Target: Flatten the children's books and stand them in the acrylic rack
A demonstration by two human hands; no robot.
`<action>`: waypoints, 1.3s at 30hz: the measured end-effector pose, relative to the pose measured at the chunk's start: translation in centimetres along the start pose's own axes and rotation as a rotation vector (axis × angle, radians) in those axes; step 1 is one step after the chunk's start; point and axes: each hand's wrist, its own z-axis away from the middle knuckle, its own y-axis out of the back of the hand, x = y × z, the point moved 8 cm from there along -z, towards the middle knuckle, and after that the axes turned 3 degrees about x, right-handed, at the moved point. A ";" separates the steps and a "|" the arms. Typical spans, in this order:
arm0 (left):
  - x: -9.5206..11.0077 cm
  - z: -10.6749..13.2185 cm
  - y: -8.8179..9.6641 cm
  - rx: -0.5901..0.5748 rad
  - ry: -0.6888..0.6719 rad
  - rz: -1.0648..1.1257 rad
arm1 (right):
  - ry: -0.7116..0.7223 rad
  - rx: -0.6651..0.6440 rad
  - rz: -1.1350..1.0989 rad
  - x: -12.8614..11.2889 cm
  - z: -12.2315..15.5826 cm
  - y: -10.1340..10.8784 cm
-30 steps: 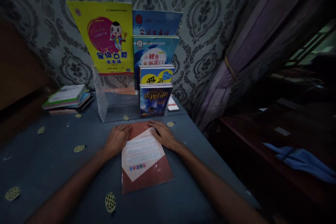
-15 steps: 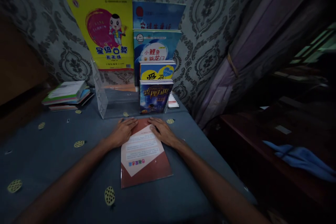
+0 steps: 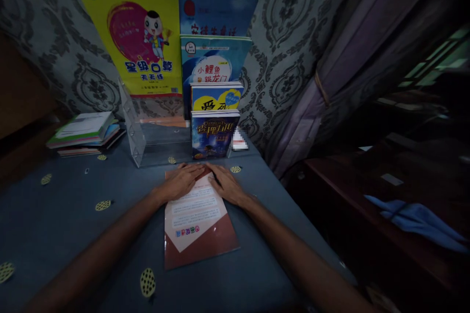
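Note:
A reddish-brown book (image 3: 198, 220) with a pale printed panel lies flat on the table, its lettering upside down to me. My left hand (image 3: 183, 181) rests flat across its far left part, fingers stretched toward the right. My right hand (image 3: 224, 183) lies flat on the far right corner, fingers reaching forward, thumb apart. The fingertips of both hands come close together at the book's far edge, which they partly cover. Just beyond them stands a clear display rack (image 3: 134, 132) holding several upright books, among them a dark blue one (image 3: 215, 139) at the front.
A tall yellow workbook (image 3: 143, 34) stands in the rack's left side. Stacked books (image 3: 82, 132) lie at the back left of the patterned blue tablecloth (image 3: 73, 234). To the right are a purple curtain (image 3: 304, 102) and a dark red surface with a blue cloth (image 3: 414, 222).
My left hand has slid right across the book's far part, nearer to my right hand. The view has shifted slightly; the book still lies flat.

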 end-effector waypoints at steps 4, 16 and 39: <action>-0.1 -0.1 -0.1 0.002 -0.005 0.006 | 0.012 0.003 -0.002 0.2 0.0 0.0; 0.1 -0.2 -0.3 0.010 0.009 -0.095 | -0.001 0.068 -0.043 -0.2 -0.3 0.7; -1.2 4.7 3.1 0.165 0.064 -0.163 | 0.019 0.006 0.094 -1.1 0.1 0.0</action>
